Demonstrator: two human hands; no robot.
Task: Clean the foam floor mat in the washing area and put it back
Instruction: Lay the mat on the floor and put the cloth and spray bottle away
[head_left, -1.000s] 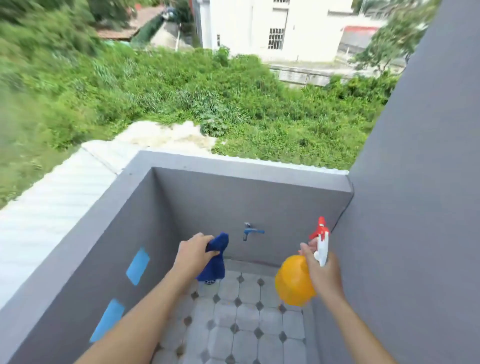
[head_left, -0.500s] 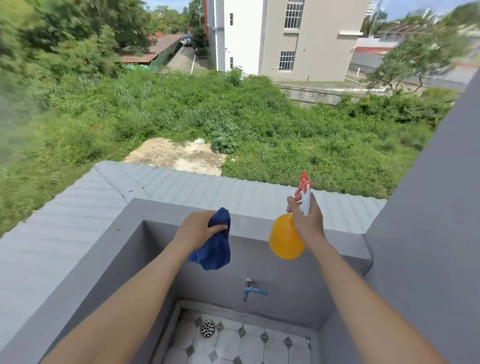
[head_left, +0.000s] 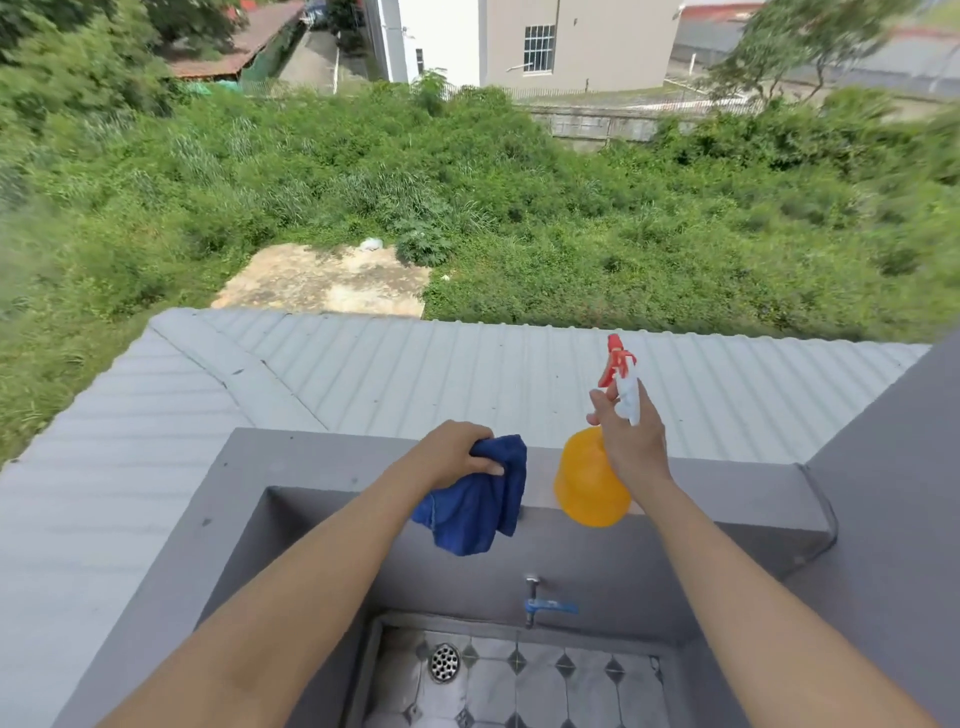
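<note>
Orange spray bottle (head_left: 589, 480) in right hand (head_left: 635, 441) (contents unseen); blue cloth (head_left: 475, 506) in left hand (head_left: 457, 454)

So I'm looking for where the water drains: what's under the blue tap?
Below the blue tap lies a tiled floor with a round metal drain set to its left. The arms cover the floor's outer edges, and no foam mat shows.

cloth (head_left: 475, 499) left of spray bottle (head_left: 592, 483), tap (head_left: 543, 605) below, drain (head_left: 444, 661) lower left
</note>
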